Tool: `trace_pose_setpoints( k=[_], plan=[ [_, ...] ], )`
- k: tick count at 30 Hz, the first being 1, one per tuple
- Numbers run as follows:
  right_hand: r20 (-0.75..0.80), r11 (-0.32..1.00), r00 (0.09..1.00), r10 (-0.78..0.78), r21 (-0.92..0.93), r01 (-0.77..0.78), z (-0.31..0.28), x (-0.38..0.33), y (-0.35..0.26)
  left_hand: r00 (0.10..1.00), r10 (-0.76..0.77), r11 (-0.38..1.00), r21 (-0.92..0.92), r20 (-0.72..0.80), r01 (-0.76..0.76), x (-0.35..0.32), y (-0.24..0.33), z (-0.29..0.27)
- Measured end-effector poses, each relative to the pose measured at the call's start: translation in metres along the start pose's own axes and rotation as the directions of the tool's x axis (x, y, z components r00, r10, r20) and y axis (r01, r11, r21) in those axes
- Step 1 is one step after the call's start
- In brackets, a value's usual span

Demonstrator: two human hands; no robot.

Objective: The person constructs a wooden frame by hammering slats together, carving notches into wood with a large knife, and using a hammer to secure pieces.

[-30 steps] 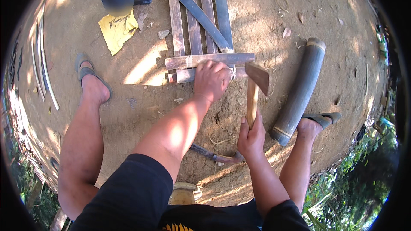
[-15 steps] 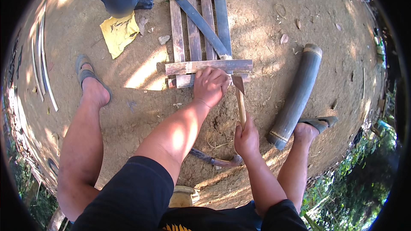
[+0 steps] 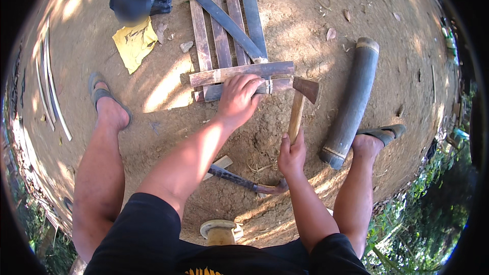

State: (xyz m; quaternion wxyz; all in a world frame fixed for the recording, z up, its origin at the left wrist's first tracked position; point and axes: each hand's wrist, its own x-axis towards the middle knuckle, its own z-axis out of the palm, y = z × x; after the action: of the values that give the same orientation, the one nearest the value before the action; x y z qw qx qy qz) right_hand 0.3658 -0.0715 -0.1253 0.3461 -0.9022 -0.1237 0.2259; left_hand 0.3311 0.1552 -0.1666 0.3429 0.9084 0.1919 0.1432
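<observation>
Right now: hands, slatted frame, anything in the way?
Left hand on near end of slatted frame. Right hand gripping hatchet. Frame lying flat. Bamboo pole off right, seemingly not in the way.

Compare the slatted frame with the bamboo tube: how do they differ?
The slatted frame is flat, joined from several strips; the bamboo tube is one rounded length. The frame mixes brown and blackish strips; the tube is dark with paler ends. The left hand touches the frame, not the tube. Both lie on bare ground.
</observation>
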Motion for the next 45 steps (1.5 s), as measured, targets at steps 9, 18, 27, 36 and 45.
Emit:
trace_pose_setpoints(
  k=[9, 18, 27, 36, 45],
  plan=[
    [0.170, 0.982, 0.968, 0.188, 0.002, -0.191, -0.004, -0.006, -0.005, 0.985, 0.119, 0.976, 0.170, 0.121, -0.139, -0.007, -0.022, -0.028],
    [0.208, 0.966, 0.944, 0.258, -0.049, -0.253, -0.004, -0.009, 0.000, 0.989, 0.104, 0.977, 0.177, 0.107, -0.122, -0.006, -0.023, -0.021],
    [0.188, 0.974, 0.956, 0.226, -0.019, -0.226, 0.000, -0.011, 0.004, 0.988, 0.108, 0.960, 0.246, 0.111, -0.133, -0.009, -0.028, -0.017],
    [0.204, 0.969, 0.948, 0.242, 0.001, -0.248, 0.001, -0.014, 0.001, 0.989, 0.085, 0.965, 0.238, 0.119, -0.112, -0.010, -0.028, -0.015],
    [0.153, 0.982, 0.971, 0.186, -0.013, -0.186, 0.004, -0.016, 0.007, 0.986, 0.141, 0.948, 0.277, 0.083, -0.159, -0.010, -0.027, -0.013]
  ],
)
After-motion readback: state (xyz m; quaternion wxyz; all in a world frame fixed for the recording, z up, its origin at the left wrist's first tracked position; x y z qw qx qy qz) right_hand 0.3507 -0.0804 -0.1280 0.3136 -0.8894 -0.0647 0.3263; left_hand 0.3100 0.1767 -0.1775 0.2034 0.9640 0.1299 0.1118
